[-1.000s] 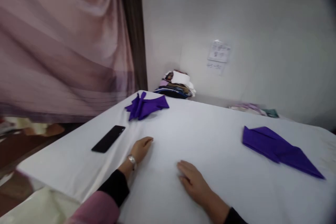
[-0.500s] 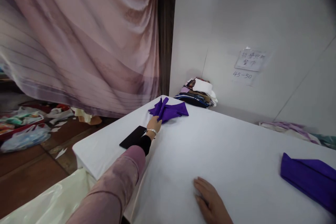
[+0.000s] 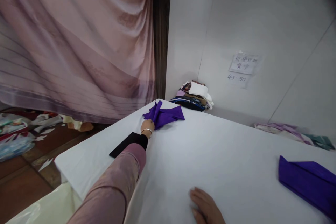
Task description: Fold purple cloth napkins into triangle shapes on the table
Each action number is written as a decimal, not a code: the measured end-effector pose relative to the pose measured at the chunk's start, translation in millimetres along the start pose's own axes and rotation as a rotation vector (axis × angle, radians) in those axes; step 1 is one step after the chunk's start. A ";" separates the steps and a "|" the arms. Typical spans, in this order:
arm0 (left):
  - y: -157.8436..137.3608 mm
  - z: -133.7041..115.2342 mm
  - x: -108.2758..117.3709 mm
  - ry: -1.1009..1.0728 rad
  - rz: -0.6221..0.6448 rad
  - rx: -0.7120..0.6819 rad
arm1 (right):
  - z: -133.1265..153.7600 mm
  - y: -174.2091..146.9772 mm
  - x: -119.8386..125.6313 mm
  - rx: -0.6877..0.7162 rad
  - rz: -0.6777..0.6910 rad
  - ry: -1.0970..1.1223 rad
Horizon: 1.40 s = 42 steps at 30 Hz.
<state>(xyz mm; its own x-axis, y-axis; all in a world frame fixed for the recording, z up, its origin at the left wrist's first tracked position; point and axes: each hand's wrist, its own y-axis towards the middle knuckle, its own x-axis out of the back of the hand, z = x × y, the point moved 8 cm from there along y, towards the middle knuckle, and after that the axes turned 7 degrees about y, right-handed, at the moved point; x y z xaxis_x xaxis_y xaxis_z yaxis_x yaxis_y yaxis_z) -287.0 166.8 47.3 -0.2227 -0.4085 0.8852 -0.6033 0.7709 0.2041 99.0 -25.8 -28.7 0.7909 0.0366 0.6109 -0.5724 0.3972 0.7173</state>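
My left hand (image 3: 147,126), with a bracelet at the wrist, reaches to the far corner of the white table (image 3: 168,168). Its fingers are curled closed at the near end of a folded purple napkin (image 3: 168,116), which has pointed ends spreading left and right and a rolled part sticking up. The fingertips are partly hidden. My right hand (image 3: 206,205) rests at the table's near side, holding nothing, thumb a little apart from the fingers. Another purple napkin (image 3: 307,183), folded into a flat band, lies at the right edge of view.
A black flat object (image 3: 123,146) lies beneath my left wrist. A pile of folded cloths (image 3: 194,94) stands behind the table's far edge by the wall. More cloth (image 3: 286,131) lies along the wall. A pink curtain (image 3: 105,42) hangs at left; bags (image 3: 15,145) are on the floor.
The view has shifted slightly, so the table and napkins appear a little further left and lower. My left hand stays at the far napkin, and my right hand keeps to the near side.
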 end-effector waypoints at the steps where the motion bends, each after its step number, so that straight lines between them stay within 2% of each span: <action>1: -0.1 -2.5 5.9 -0.013 -0.036 -0.005 | -0.8 -0.6 0.1 -0.009 -0.009 0.008; 6: -7.9 -37.4 48.7 -0.143 -0.209 -0.129 | -4.1 -5.9 -0.4 -0.098 -0.030 0.105; 8: -22.3 -62.3 65.9 -0.199 -0.250 -0.241 | -9.4 -8.5 -2.0 -0.234 -0.009 0.195; 10: -49.9 -91.2 76.2 -0.239 -0.258 -0.379 | -19.8 -12.5 -3.2 -0.475 0.002 0.347; 12: -94.3 -123.1 75.4 -0.268 -0.217 -0.578 | -29.6 -16.9 -1.0 -0.733 -0.061 0.580; 13: -126.8 -142.8 71.2 -0.288 -0.176 -0.773 | -33.2 -17.8 1.9 -0.838 -0.129 0.723; 15: -200.2 -169.9 50.9 -0.288 -0.013 -1.117 | -39.5 -16.3 13.7 -0.958 -0.364 1.025; 17: -269.3 -178.1 23.4 -0.258 0.181 -1.324 | -44.5 -13.9 24.8 -1.011 -0.573 1.276; 20: -344.4 -171.5 -9.6 -0.292 0.400 -1.450 | -45.7 -10.1 34.2 -1.039 -0.644 1.434; 22: -369.5 -165.3 -21.3 -0.348 0.473 -1.444 | -45.3 -11.2 39.9 -1.033 -0.666 1.400; 25: -376.3 -159.8 -24.0 -0.458 0.493 -1.366 | -44.5 -15.2 47.4 -0.984 -0.734 1.282; 27: -365.3 -156.1 -20.7 -0.543 0.456 -1.278 | -44.4 -17.2 47.8 -0.968 -0.748 1.243; 30: -329.1 -141.5 -21.6 -0.560 0.317 -1.041 | -47.4 -21.8 47.2 -0.993 -0.760 1.208; 34: -275.7 -107.3 -30.5 -0.337 0.114 -0.713 | -52.8 -28.7 54.2 -1.018 -0.779 1.121; 37: -250.4 -84.7 -37.4 -0.097 0.096 -0.536 | -57.9 -33.7 61.5 -1.020 -0.798 1.068; 40: -243.9 -77.7 -39.7 0.056 0.136 -0.500 | -65.3 -39.0 68.5 -1.041 -0.763 0.958; 42: -245.6 -79.6 -37.8 0.095 0.137 -0.518 | -68.8 -41.9 78.7 -1.023 -0.751 0.793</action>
<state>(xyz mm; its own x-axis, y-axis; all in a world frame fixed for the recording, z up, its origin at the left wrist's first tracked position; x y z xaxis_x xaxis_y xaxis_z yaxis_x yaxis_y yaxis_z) -69.5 31.8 -3.0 -0.1878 -0.2598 0.9472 -0.1118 0.9638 0.2422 200.0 23.5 -33.7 0.9250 -0.1201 -0.3604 0.1400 0.9897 0.0297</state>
